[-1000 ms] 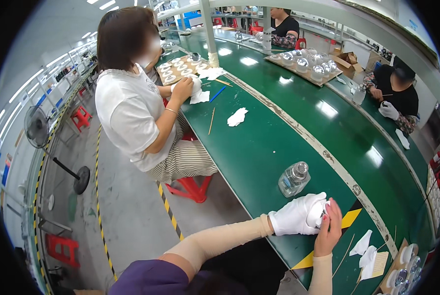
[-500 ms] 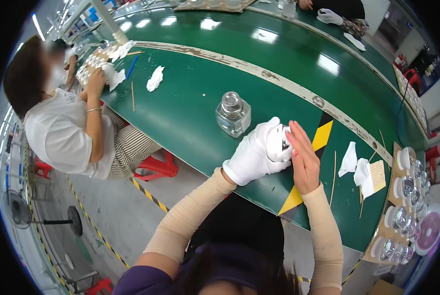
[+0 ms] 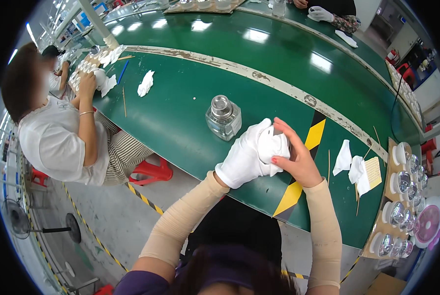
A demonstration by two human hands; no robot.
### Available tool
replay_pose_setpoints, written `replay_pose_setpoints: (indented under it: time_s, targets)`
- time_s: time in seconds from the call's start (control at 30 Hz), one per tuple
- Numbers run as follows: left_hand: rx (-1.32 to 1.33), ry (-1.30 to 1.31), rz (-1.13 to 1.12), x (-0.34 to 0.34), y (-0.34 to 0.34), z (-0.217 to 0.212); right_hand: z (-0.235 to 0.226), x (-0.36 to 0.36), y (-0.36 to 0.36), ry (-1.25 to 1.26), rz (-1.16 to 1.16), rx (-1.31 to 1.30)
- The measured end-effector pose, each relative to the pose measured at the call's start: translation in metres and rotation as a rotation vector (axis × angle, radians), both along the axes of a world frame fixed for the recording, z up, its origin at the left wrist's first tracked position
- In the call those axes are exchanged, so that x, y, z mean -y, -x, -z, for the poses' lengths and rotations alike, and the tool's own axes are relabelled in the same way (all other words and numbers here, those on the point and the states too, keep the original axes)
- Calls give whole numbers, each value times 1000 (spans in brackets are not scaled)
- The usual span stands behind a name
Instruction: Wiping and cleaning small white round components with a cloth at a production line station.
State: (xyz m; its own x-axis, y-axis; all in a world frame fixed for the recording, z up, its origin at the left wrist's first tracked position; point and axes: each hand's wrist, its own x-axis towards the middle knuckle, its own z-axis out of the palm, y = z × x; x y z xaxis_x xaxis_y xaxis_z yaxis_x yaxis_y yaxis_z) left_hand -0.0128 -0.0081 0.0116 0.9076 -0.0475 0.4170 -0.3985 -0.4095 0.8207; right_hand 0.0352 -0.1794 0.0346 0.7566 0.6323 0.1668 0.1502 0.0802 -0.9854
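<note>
My left hand (image 3: 244, 155), in a white glove, curls around a small rounded piece, which is mostly covered by white fabric (image 3: 273, 146). I cannot tell whether that fabric is a loose cloth or the glove. Only a greyish edge of the piece shows beside my right hand (image 3: 298, 157). The right hand is bare, its thumb and fingers bent around the piece from the right. Left of and beyond my hands, a clear square glass bottle (image 3: 224, 120) with a round, shiny top stands upright on the green table (image 3: 171, 128).
At right lie white cloths (image 3: 359, 174), thin sticks (image 3: 329, 164) and a yellowish textured pad (image 3: 373, 172). A cardboard tray (image 3: 383, 211) holds several shiny domed pieces with white rims. A co-worker (image 3: 65, 132) sits at left near a crumpled white cloth (image 3: 145, 83). Yellow-black tape (image 3: 306, 157) crosses the table.
My right fingers have gone from lying nearly straight along the piece to curling around it. White fabric now covers the shiny part that showed before. The whole view has shifted slightly.
</note>
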Motion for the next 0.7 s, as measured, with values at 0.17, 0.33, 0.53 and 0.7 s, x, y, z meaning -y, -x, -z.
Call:
replay_pose_setpoints:
  time_s: [0.17,0.33,0.53,0.7]
  targets:
    - [-11,94,35,3,-5,4,-8,-23,2,147,185,51]
    - [60,36,-49,9,-4,6,-3,-18,-13,-175,217,-396]
    - [30,36,-28,5,-3,6,-11,-10,3,48,133,-105]
    - [-92,337,104,7,-14,15,-28,-29,-3,383,201,193]
